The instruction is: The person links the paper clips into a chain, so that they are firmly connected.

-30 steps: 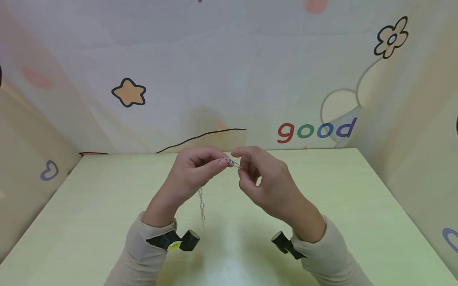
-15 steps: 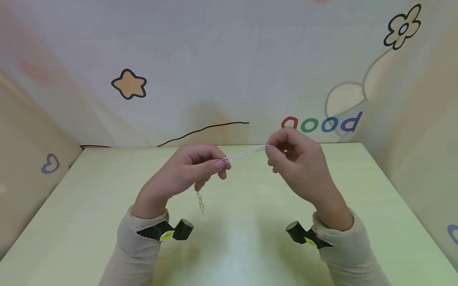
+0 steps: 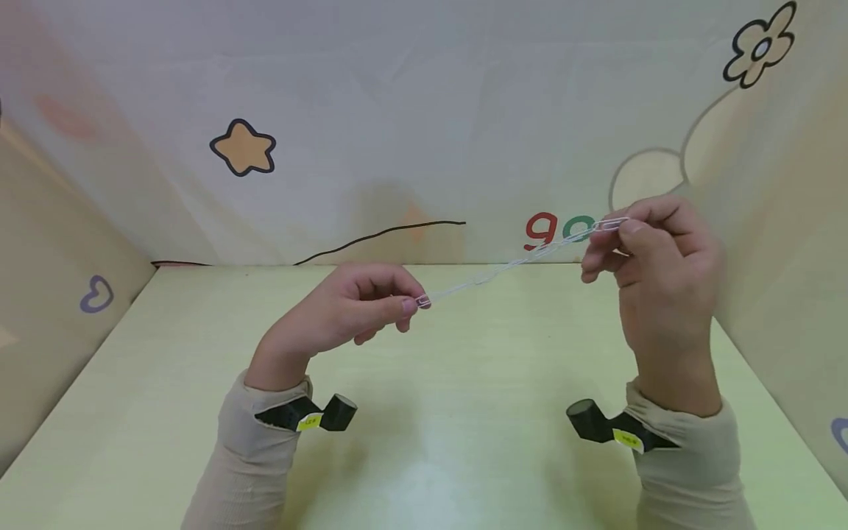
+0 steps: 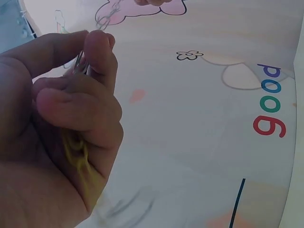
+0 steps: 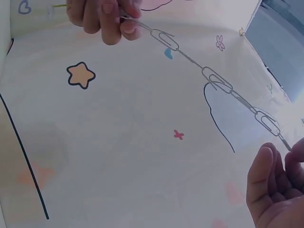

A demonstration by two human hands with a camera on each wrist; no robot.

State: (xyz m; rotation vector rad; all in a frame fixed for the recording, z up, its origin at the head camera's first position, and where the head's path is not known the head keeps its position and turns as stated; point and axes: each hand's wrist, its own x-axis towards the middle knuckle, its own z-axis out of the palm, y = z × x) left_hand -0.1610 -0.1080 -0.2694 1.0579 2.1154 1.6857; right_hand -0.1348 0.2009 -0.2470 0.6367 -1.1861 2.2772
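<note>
A chain of linked silver paper clips (image 5: 217,80) runs taut between my two hands above the table. At its lower end in the head view, my left hand (image 3: 354,302) pinches it between thumb and index finger. The left wrist view shows yellow paper clips (image 4: 76,152) of the chain against the palm, partly hidden by curled fingers. Higher up and to the right, my right hand (image 3: 669,272) pinches the chain's other end, a paper clip (image 3: 611,224) sticking out past the thumb. Both hands are raised clear of the tabletop.
A pale green table (image 3: 457,412) lies below the hands. Behind it hangs a light cloth backdrop (image 3: 397,132) printed with a star, a flower and letters, and cloth sides stand at left and right. Each wrist wears a small black camera (image 3: 339,412).
My right hand has moved right and upward, away from the left, drawing the chain out straight. The loose end that hung below my left hand no longer shows in the head view.
</note>
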